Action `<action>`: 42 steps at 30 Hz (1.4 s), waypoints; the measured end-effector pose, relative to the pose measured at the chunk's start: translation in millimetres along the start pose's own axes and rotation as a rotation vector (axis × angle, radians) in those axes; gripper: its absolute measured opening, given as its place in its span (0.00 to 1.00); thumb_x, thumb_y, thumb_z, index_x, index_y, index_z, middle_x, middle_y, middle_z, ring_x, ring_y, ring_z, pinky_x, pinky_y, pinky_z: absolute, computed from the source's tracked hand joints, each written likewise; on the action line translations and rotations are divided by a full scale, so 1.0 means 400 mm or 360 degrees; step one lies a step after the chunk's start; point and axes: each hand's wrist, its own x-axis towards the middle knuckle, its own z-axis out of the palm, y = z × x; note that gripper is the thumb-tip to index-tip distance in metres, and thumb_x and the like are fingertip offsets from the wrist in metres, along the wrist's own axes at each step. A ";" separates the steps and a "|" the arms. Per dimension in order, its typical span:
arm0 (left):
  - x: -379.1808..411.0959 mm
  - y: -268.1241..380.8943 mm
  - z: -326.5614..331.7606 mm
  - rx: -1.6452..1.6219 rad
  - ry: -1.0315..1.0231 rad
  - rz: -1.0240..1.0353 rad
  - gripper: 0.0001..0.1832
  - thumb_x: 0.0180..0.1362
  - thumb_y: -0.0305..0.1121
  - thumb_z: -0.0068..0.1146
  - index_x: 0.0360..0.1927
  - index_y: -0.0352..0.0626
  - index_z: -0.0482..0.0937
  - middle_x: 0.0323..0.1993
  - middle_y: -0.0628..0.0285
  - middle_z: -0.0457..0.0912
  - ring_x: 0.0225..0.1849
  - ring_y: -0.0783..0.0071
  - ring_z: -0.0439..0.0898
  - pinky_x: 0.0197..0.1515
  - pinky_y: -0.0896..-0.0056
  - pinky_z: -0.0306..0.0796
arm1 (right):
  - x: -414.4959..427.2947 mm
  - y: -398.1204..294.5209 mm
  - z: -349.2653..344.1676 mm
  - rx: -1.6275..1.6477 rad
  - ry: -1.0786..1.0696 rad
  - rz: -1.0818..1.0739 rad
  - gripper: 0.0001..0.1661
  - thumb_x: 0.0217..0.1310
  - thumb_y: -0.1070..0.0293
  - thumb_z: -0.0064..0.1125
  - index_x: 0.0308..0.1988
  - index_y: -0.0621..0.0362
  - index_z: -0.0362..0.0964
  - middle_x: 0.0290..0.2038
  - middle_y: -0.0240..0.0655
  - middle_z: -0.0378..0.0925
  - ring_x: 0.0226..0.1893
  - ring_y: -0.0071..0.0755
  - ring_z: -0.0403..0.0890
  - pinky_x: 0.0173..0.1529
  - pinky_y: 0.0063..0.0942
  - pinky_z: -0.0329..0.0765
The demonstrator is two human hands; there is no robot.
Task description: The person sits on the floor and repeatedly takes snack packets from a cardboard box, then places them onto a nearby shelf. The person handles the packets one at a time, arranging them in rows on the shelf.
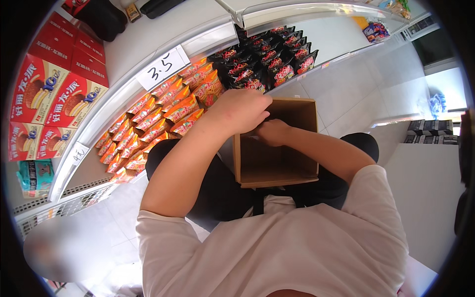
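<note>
An open cardboard box (278,178) stands between my knees. My left hand (243,110) is at the box's upper left edge, its fingers curled over the opening; what they touch is hidden. Inside the box, near its left wall, is my right hand (274,132) with bent fingers, and I cannot tell whether it holds anything. Just beyond the box, on a low shelf, stand rows of black snack bags (274,65). Orange snack bags (182,107) stand in rows to their left, close to my left forearm.
Red snack cartons (61,89) are stacked at the far left. A handwritten price card (163,68) hangs on the upper shelf's edge. Dark boxes (430,131) lie on a white surface at right. A blurred shape, perhaps a person, is at lower left.
</note>
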 end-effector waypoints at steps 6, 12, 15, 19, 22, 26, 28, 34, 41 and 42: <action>0.000 0.017 -0.006 -0.0536 0.0045 0.0127 0.17 0.66 0.37 0.62 0.54 0.38 0.81 0.50 0.50 0.85 0.52 0.52 0.85 0.54 0.55 0.78 | -0.208 -0.001 -0.252 0.0525 0.0232 -0.0320 0.07 0.68 0.66 0.61 0.39 0.58 0.78 0.31 0.49 0.82 0.33 0.56 0.85 0.39 0.49 0.78; 0.020 0.015 0.005 -0.1864 -0.0126 0.0063 0.22 0.68 0.35 0.64 0.61 0.36 0.78 0.55 0.59 0.84 0.56 0.72 0.82 0.59 0.64 0.76 | -0.308 0.018 -0.327 0.1184 0.0980 -0.0196 0.05 0.70 0.71 0.62 0.39 0.61 0.76 0.24 0.45 0.77 0.24 0.42 0.79 0.31 0.35 0.73; 0.036 0.016 0.015 -0.2007 -0.0034 0.0083 0.22 0.67 0.31 0.63 0.63 0.36 0.77 0.56 0.59 0.84 0.56 0.73 0.81 0.61 0.66 0.74 | -0.326 0.041 -0.327 0.1383 0.1149 -0.0047 0.06 0.71 0.71 0.61 0.40 0.63 0.77 0.23 0.42 0.76 0.21 0.32 0.74 0.29 0.31 0.72; 0.068 0.031 0.073 -0.1741 0.0060 -0.0042 0.23 0.61 0.31 0.72 0.59 0.38 0.80 0.47 0.63 0.87 0.49 0.79 0.82 0.54 0.70 0.77 | -0.329 0.054 -0.303 0.1559 0.1326 -0.0015 0.06 0.72 0.71 0.61 0.41 0.64 0.78 0.23 0.41 0.77 0.21 0.28 0.74 0.29 0.30 0.72; 0.087 0.069 0.103 -0.1913 0.0017 -0.0261 0.27 0.57 0.24 0.72 0.62 0.38 0.79 0.53 0.62 0.86 0.53 0.77 0.82 0.58 0.68 0.75 | -0.348 0.063 -0.305 0.1488 0.1460 0.0029 0.06 0.71 0.72 0.61 0.41 0.64 0.78 0.23 0.43 0.78 0.21 0.28 0.76 0.29 0.30 0.73; 0.112 0.117 0.135 -0.2130 0.0128 -0.0380 0.30 0.59 0.22 0.70 0.66 0.39 0.75 0.58 0.61 0.84 0.59 0.73 0.81 0.63 0.64 0.75 | -0.367 0.081 -0.335 0.1349 0.1641 0.0110 0.04 0.69 0.72 0.62 0.38 0.62 0.78 0.23 0.45 0.79 0.20 0.39 0.81 0.27 0.33 0.74; 0.127 0.129 0.154 -0.2170 0.0186 -0.0411 0.29 0.59 0.23 0.70 0.65 0.39 0.76 0.57 0.61 0.84 0.57 0.73 0.81 0.62 0.65 0.76 | -0.374 0.094 -0.338 0.1336 0.1741 0.0142 0.05 0.68 0.72 0.63 0.37 0.61 0.77 0.23 0.45 0.79 0.20 0.43 0.81 0.26 0.34 0.74; 0.156 0.181 0.153 -0.2166 0.0345 -0.0475 0.24 0.60 0.24 0.71 0.60 0.38 0.79 0.53 0.62 0.86 0.53 0.75 0.83 0.57 0.67 0.79 | -0.397 0.123 -0.365 0.1357 0.1993 0.0130 0.06 0.68 0.71 0.64 0.37 0.62 0.78 0.24 0.45 0.80 0.21 0.41 0.83 0.28 0.33 0.75; 0.166 0.236 0.118 -0.1955 0.0544 -0.0455 0.23 0.58 0.22 0.71 0.58 0.36 0.79 0.51 0.62 0.86 0.51 0.75 0.84 0.54 0.69 0.80 | -0.444 0.147 -0.401 0.1558 0.1994 0.0035 0.09 0.71 0.68 0.62 0.40 0.63 0.78 0.31 0.39 0.85 0.30 0.27 0.84 0.35 0.26 0.76; 0.158 0.235 0.095 -0.1848 0.0531 -0.0435 0.24 0.58 0.21 0.71 0.59 0.36 0.79 0.52 0.61 0.86 0.52 0.74 0.84 0.56 0.68 0.80 | -0.450 0.156 -0.404 0.1627 0.1964 0.0041 0.09 0.72 0.67 0.61 0.41 0.63 0.78 0.33 0.37 0.85 0.32 0.26 0.84 0.37 0.25 0.77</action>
